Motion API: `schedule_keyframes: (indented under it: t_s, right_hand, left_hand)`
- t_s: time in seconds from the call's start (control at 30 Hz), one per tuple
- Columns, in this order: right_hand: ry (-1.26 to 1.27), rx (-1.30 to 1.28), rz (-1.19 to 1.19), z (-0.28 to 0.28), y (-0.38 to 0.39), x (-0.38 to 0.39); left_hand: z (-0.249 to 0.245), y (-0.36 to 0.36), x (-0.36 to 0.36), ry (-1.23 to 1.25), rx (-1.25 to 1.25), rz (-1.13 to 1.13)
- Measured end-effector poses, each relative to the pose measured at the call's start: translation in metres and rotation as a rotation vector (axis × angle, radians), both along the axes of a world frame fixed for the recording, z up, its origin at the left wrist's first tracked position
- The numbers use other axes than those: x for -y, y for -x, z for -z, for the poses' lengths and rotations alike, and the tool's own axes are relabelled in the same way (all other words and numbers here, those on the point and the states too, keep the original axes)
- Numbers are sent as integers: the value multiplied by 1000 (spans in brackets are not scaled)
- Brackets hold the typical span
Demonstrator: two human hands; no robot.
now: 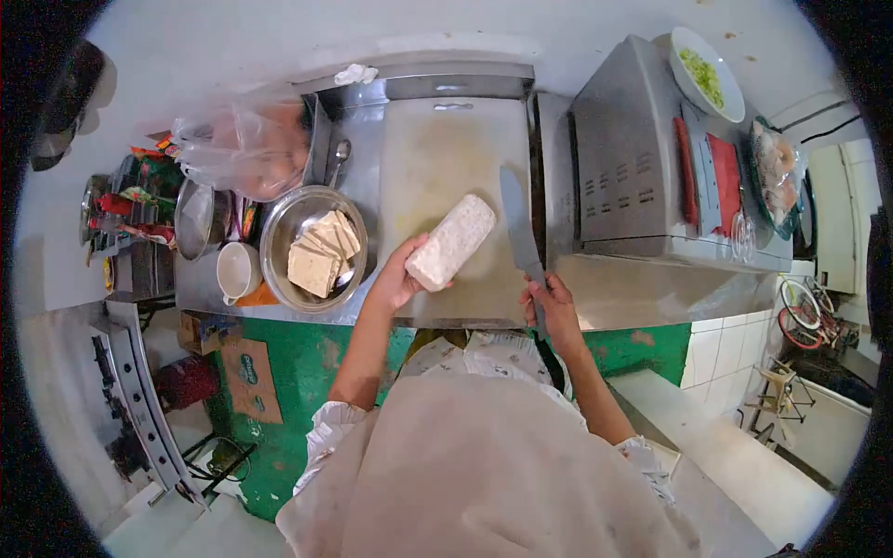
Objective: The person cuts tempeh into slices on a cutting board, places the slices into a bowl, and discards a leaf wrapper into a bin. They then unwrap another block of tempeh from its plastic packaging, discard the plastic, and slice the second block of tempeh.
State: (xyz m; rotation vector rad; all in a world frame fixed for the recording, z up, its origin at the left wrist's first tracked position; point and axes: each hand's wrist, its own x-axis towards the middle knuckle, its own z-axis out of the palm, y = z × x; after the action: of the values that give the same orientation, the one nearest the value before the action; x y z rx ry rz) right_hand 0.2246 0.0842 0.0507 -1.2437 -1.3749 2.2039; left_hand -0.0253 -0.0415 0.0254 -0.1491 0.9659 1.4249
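My left hand (402, 276) is wrapped around the near end of a whitish, speckled block of tempeh (456, 240), tilted over the white cutting board (419, 139). In my right hand (555, 307) is the handle of a large grey kitchen knife (518, 219). Its blade points away from me along the board's right edge, apart from the tempeh. Left of the board, a metal bowl (276, 209) contains several pale, flat tempeh slices (321, 256).
A white cup (239, 272), a metal pot (200, 219), a spoon (340, 158) and a clear plastic bag (237, 153) of rounded orange-brown items stand left. On the right, a metal cabinet (619, 153) bears a bowl (684, 46) of chopped greens and another knife (699, 172).
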Motion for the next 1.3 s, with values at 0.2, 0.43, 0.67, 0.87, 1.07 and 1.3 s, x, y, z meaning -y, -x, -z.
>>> schedule_keyframes:
  t_s: [0.2, 0.43, 0.67, 0.87, 1.07, 1.3]
  right_hand:
    - [-9, 49, -61, -4, 7, 18]
    - [-718, 232, -482, -20, 25, 31]
    - [-953, 398, -666, -20, 39, 49]
    - [-1020, 442, -745, -24, 44, 58]
    - [-1041, 498, -737, -26, 48, 61]
    - [-1073, 539, -775, -26, 48, 60]
  left_hand:
    - [-10, 2, 7, 115, -274, -156]
    - [15, -19, 7, 373, -746, -256]
    - [10, -18, 13, 515, -1268, -101]
    - [31, -23, 23, 488, -1396, -210]
    - [30, -33, 38, 372, -1518, -175]
    - [30, -29, 40, 360, -1538, -101]
